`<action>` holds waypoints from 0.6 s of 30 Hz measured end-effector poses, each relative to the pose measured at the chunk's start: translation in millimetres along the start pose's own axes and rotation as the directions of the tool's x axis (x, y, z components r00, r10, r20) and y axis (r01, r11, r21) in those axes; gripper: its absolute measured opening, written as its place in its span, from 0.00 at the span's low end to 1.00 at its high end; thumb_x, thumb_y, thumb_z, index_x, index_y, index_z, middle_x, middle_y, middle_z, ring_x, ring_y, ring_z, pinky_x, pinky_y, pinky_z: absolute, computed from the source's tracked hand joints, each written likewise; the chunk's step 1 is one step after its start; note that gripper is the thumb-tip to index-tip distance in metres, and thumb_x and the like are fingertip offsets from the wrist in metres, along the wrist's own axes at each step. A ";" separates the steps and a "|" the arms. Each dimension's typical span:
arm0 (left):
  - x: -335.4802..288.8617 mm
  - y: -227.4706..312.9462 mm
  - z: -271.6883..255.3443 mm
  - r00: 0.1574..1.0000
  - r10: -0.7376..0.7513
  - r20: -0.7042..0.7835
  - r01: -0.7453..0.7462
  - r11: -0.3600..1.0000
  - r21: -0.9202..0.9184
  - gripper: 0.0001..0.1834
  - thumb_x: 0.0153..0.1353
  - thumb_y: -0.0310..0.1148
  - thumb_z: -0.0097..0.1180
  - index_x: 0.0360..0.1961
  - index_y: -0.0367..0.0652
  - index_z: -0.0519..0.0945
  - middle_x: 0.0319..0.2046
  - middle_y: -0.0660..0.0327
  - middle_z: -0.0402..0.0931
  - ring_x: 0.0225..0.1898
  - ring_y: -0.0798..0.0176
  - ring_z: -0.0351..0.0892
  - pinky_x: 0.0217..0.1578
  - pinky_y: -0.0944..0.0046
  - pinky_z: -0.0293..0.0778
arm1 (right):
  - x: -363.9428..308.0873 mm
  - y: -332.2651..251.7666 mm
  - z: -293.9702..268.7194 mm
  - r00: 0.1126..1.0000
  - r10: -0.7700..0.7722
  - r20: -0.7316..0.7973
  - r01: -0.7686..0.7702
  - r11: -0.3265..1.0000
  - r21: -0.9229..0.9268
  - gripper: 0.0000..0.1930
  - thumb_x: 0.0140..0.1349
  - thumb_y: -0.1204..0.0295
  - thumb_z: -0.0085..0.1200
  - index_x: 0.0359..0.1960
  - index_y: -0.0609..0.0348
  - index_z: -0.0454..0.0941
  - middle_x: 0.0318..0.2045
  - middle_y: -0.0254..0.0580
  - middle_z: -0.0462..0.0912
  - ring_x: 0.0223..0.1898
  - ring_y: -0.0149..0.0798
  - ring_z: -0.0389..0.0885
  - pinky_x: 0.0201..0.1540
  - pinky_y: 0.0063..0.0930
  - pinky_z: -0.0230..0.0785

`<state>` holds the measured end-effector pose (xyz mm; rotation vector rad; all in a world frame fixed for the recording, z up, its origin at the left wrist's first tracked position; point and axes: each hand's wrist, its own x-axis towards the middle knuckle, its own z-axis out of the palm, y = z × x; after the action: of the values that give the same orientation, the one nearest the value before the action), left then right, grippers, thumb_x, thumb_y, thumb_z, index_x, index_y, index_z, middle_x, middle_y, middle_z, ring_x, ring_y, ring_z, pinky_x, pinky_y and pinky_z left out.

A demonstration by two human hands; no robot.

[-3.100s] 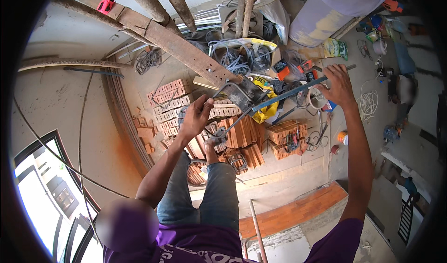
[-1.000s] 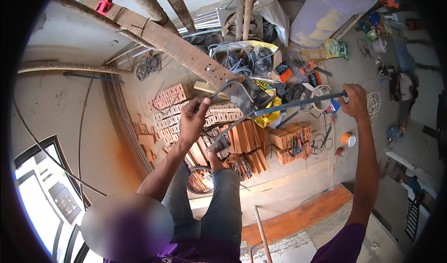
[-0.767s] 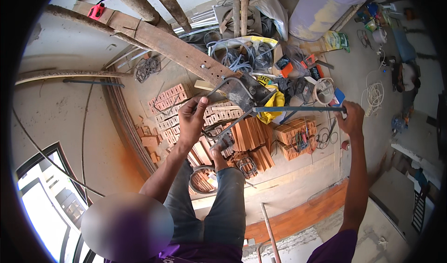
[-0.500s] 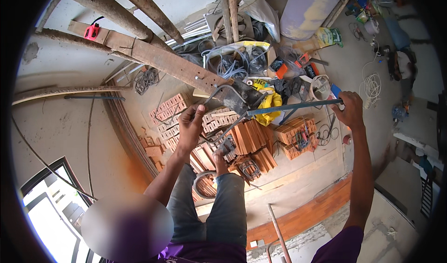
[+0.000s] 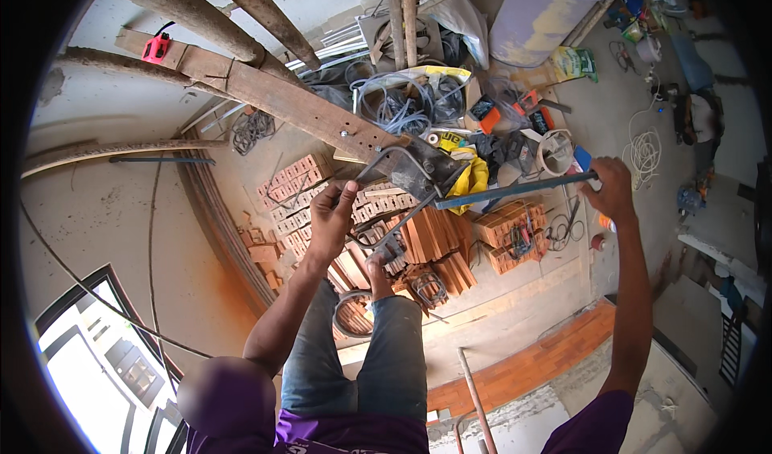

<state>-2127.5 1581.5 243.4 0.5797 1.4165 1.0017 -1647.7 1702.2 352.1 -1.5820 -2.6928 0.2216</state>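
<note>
My left hand (image 5: 331,213) is closed on a thin metal rod (image 5: 418,164) bent into an angular loop. The rod lies across the end of a wooden plank (image 5: 297,116), over a dark metal plate (image 5: 422,172) with bolts or pegs near it. My right hand (image 5: 609,188) grips one end of a long blue-grey metal bar (image 5: 515,190). That bar's other end meets the rod at the plate's edge; the exact contact is too small to make out. A bare foot (image 5: 378,273) shows below the rod.
Bricks (image 5: 293,180) and stacked reddish tiles (image 5: 434,241) lie below the plank. A red tape measure (image 5: 157,48) sits on the plank's far-left end, by rusty poles (image 5: 185,12). Clear hoses (image 5: 394,104), a yellow bag (image 5: 473,176) and a white bucket (image 5: 556,152) clutter the floor beyond.
The bar's end at the plate has shifted slightly nearer to me and right, and my right hand a little to the right. My left hand stays on the rod. The whole view has shifted slightly.
</note>
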 end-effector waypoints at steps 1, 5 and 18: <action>1.6 -3.5 0.3 1.000 0.008 -0.013 -0.008 1.000 -0.010 0.13 0.68 0.41 0.55 0.35 0.43 0.80 0.14 0.76 0.61 0.13 0.82 0.52 0.13 0.74 0.48 | -8.8 -3.3 4.8 1.000 0.007 -0.028 -0.007 1.000 0.026 0.17 0.45 0.65 0.67 0.26 0.61 0.71 0.22 0.46 0.71 0.27 0.51 0.70 0.34 0.43 0.60; -0.3 2.8 7.2 1.000 -0.026 0.013 0.028 0.990 -0.138 0.13 0.67 0.41 0.57 0.34 0.42 0.80 0.12 0.76 0.59 0.12 0.81 0.50 0.13 0.74 0.47 | -7.9 -5.8 -2.9 0.999 0.036 -0.022 -0.036 0.999 0.000 0.18 0.44 0.65 0.67 0.27 0.61 0.71 0.22 0.47 0.71 0.29 0.52 0.71 0.35 0.42 0.61; -3.9 10.1 9.9 0.996 -0.089 0.000 0.086 0.966 -0.244 0.10 0.68 0.37 0.55 0.36 0.42 0.80 0.13 0.79 0.54 0.13 0.83 0.48 0.13 0.76 0.44 | 22.0 5.0 -20.3 0.999 -0.044 0.025 0.045 0.998 -0.046 0.21 0.49 0.56 0.66 0.30 0.62 0.76 0.24 0.47 0.75 0.31 0.52 0.73 0.39 0.44 0.62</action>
<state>-2119.7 1585.4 255.1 0.3283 1.2922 1.0901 -1652.4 1726.2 370.1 -1.5383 -2.7681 0.1791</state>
